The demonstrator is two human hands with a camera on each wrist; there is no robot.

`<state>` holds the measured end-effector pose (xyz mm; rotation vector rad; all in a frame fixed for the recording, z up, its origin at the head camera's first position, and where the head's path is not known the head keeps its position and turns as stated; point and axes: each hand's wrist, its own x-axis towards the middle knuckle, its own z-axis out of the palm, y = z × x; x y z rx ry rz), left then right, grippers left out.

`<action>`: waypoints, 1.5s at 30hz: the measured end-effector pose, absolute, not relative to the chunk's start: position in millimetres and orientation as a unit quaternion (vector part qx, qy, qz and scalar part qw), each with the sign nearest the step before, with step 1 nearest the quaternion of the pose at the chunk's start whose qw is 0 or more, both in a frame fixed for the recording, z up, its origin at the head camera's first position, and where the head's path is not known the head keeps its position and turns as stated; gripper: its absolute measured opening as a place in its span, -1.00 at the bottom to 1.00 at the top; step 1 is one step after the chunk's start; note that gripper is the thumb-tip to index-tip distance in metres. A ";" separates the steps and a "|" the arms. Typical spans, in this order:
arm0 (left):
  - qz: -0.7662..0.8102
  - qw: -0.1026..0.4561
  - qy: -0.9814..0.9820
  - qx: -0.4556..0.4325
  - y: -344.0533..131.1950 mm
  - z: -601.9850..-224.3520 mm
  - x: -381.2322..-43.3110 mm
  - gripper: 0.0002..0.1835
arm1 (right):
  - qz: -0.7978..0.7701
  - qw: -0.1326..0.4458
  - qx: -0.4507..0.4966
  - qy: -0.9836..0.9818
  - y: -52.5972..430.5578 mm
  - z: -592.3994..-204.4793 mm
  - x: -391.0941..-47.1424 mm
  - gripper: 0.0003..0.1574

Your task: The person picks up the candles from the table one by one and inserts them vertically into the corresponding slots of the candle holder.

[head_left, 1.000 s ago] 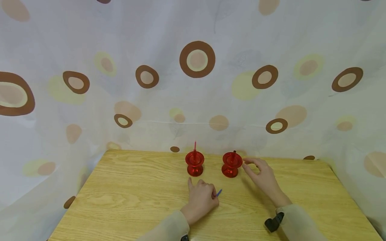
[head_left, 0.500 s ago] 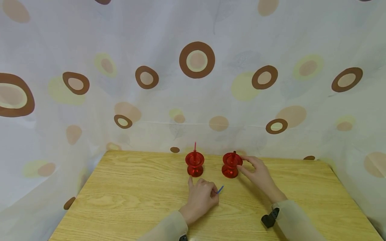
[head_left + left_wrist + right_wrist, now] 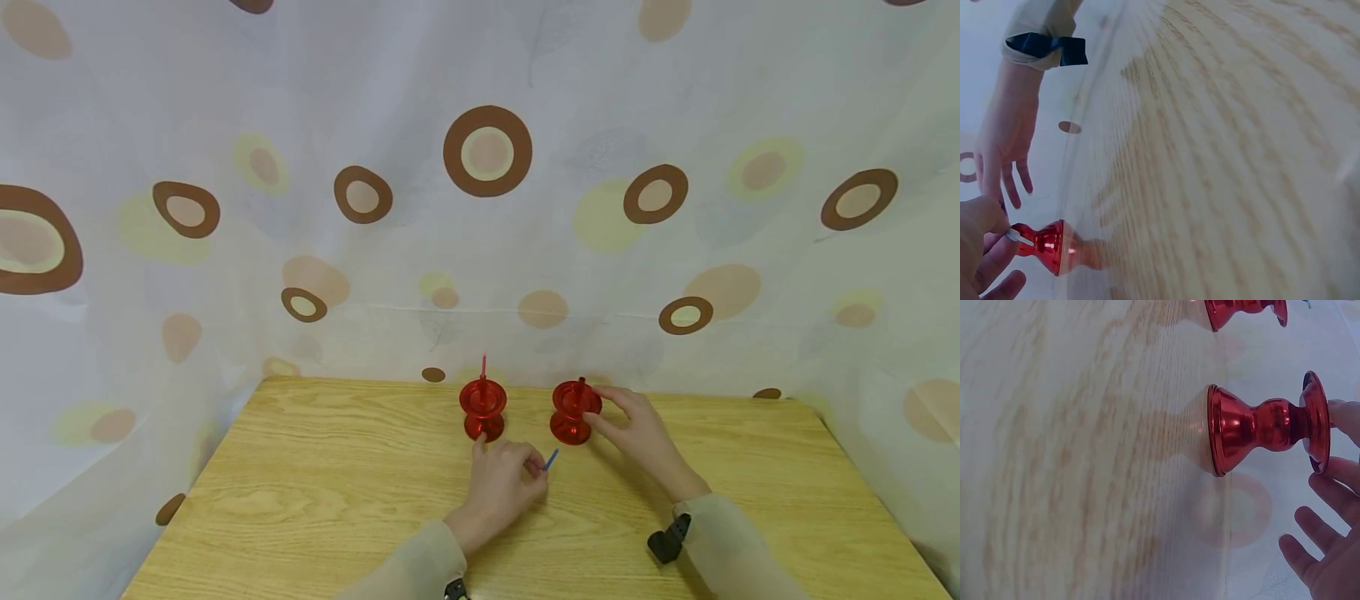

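Two red metallic candle holders stand upright near the table's back edge. The left candle holder [image 3: 483,402] bears a thin pink candle [image 3: 483,365]. The right candle holder [image 3: 576,402] has a dark-topped socket [image 3: 581,382] with no candle in it. My left hand [image 3: 501,483] pinches a thin blue candle [image 3: 551,458] between thumb and forefinger, in front of the gap between the holders; its little finger reaches the left holder's base. With thumb and forefinger my right hand [image 3: 637,433] grips the right holder's upper dish [image 3: 1317,422], while its other fingers [image 3: 1316,531] are spread.
The wooden table [image 3: 337,467] runs back to a pale curtain [image 3: 405,258] patterned with brown and yellow ovals. Black straps [image 3: 670,538] with a small device sit on the right wrist.
My right hand has closed in to the left and taken hold of the right holder's dish. The left hand has moved slightly forward, and the blue candle now points more upright.
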<state>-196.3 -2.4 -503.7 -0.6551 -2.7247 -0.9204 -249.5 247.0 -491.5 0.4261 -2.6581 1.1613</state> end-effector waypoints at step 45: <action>-0.542 0.039 -0.798 -0.262 0.2 -468.2 -228.7 -0.92 | 0.420 0.080 0.175 -0.887 243.1 -492.8 -252.3 -0.31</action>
